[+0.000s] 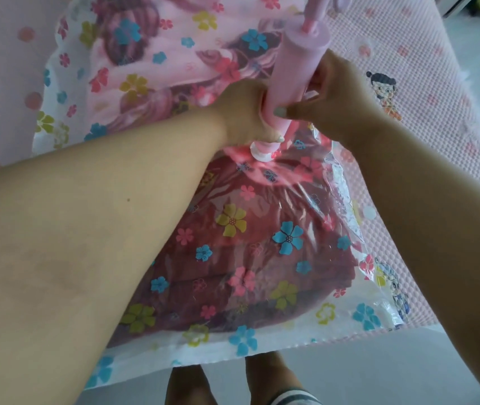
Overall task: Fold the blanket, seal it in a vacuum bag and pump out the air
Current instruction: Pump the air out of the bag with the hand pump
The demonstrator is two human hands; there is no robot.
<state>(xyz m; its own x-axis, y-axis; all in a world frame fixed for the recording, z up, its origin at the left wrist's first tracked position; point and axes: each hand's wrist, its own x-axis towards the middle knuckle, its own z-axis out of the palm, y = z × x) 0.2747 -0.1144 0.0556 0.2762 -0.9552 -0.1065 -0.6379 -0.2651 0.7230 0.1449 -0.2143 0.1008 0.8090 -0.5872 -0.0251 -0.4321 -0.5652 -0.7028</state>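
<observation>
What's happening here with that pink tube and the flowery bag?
A person is setting a pink hand pump onto the white valve of a flowered vacuum bag. Both the left hand and the right hand grip the pump's barrel. A dark red blanket lies folded inside the bag, which still looks puffy.
</observation>
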